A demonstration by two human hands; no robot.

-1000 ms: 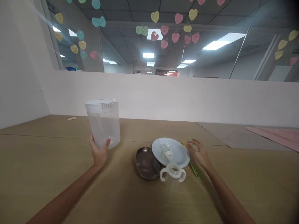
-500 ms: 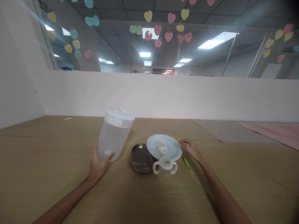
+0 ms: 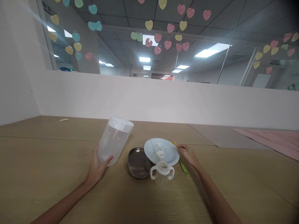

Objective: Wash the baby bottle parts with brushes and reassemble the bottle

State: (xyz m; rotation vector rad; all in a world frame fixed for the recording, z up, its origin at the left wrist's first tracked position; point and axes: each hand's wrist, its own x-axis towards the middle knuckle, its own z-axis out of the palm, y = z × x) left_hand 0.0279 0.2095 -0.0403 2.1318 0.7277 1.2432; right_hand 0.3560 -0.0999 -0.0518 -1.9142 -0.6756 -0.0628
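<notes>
A translucent plastic pitcher (image 3: 113,144) with a white lid leans to the right in my left hand (image 3: 99,165), whose fingers and thumb are wrapped round its lower part. My right hand (image 3: 188,154) is closed at the right rim of a white bowl (image 3: 169,152); its fingertips are partly hidden. Under that hand runs a slim green tool (image 3: 184,169) with a yellow far end. Inside the bowl lies a clear part with a white ring (image 3: 160,155). A clear baby bottle (image 3: 161,179) with two white handles stands open-topped before the bowl.
A dark oval metal tray (image 3: 139,165) lies left of the bowl, close against it. Pink cloth (image 3: 271,141) covers the far right of the brown table (image 3: 105,202). A small pale flat piece (image 3: 64,119) lies far left. Behind rises a white wall (image 3: 140,96) with glass above.
The whole view has shifted slightly, with the tabletop things lower in the picture. The pitcher leans a little further right. Both hands keep their places on or beside the same things.
</notes>
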